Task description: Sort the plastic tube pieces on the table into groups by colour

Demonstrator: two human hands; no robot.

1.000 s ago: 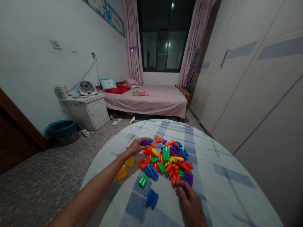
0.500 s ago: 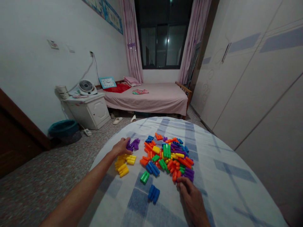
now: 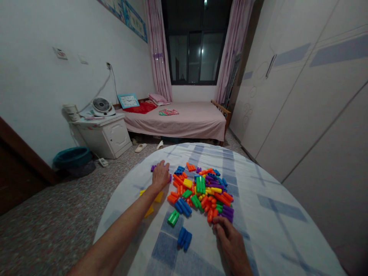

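My left hand (image 3: 161, 175) reaches over the purple pieces (image 3: 153, 168) at the left of the table, hiding most of them; its fingers are spread. Beneath my left forearm, yellow pieces (image 3: 158, 197) are partly covered. A mixed pile of plastic pieces (image 3: 200, 184) lies in the middle. My right hand (image 3: 230, 239) rests at the pile's near edge, its curled fingertips by an orange piece (image 3: 212, 214); whether they grip it is hard to tell. A green piece (image 3: 173, 217) and blue pieces (image 3: 184, 238) lie nearer to me.
The round table has a checked cloth (image 3: 276, 230). Beyond it stand a bed (image 3: 184, 124) and, at the left, a white cabinet (image 3: 115, 136) with a fan (image 3: 102, 106). A teal bin (image 3: 73, 158) is on the floor. A wardrobe (image 3: 301, 96) lines the right.
My left hand has moved right and slightly forward from the left edge of the purple pieces, now covering them. My right hand has stayed by the orange piece. The view has shifted slightly.
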